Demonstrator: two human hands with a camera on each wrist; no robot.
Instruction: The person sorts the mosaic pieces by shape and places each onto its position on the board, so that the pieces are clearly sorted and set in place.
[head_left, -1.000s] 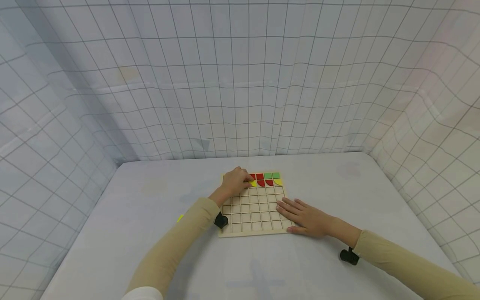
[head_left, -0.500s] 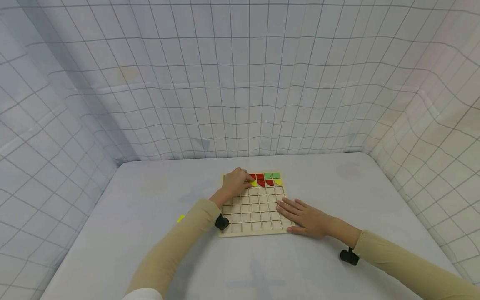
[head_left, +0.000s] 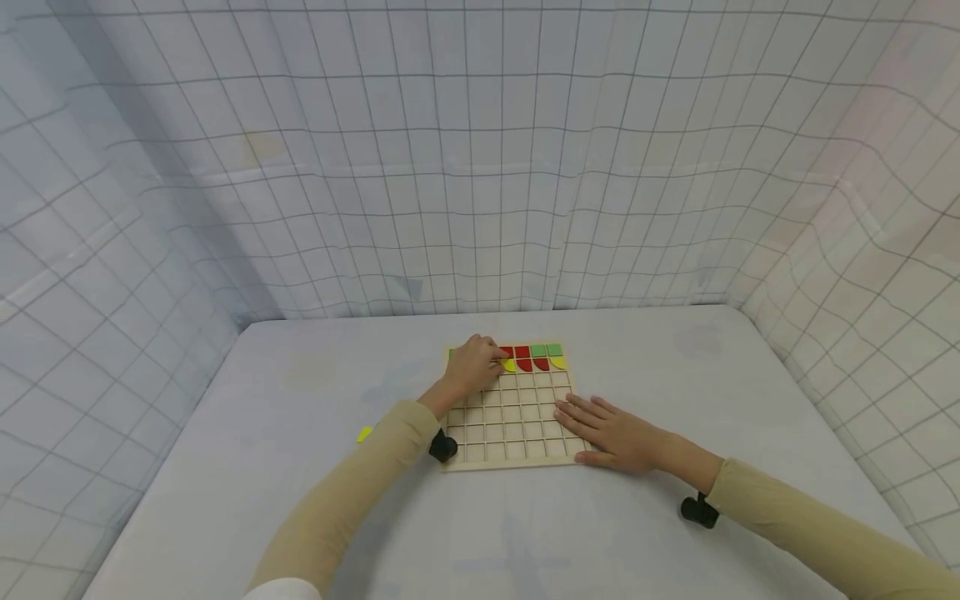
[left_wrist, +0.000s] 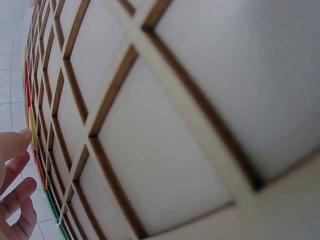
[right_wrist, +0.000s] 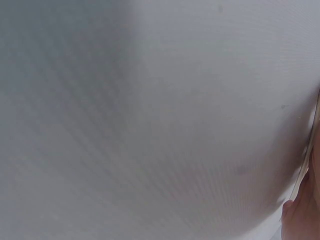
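Note:
A pale gridded wooden board point(head_left: 513, 464) lies on the table. Red, green and yellow tiles fill part of its two far rows. My left hand point(head_left: 471, 368) reaches over the far left part, hiding some cells. One fingertip point(left_wrist: 22, 137) touches a yellow quarter-round tile point(head_left: 509, 365); the other fingers curl loosely away from it. Beside it are red quarter-round tiles point(head_left: 524, 365), with red square tiles point(head_left: 522, 352) and green square tiles point(head_left: 538, 351) behind. My right hand point(head_left: 618, 437) lies flat with spread fingers on the board's right edge, holding nothing.
A yellow piece point(head_left: 364, 433) lies on the table left of the board, partly behind my left sleeve point(head_left: 360, 492). White grid-patterned cloth point(head_left: 480, 167) surrounds the white table point(head_left: 660, 350) at the back and sides. Black wrist mounts point(head_left: 444, 448) sit under both wrists.
The left hand stays at the same yellow tile, with only slight finger movement. The right hand keeps its place on the board. The head view has shifted a little.

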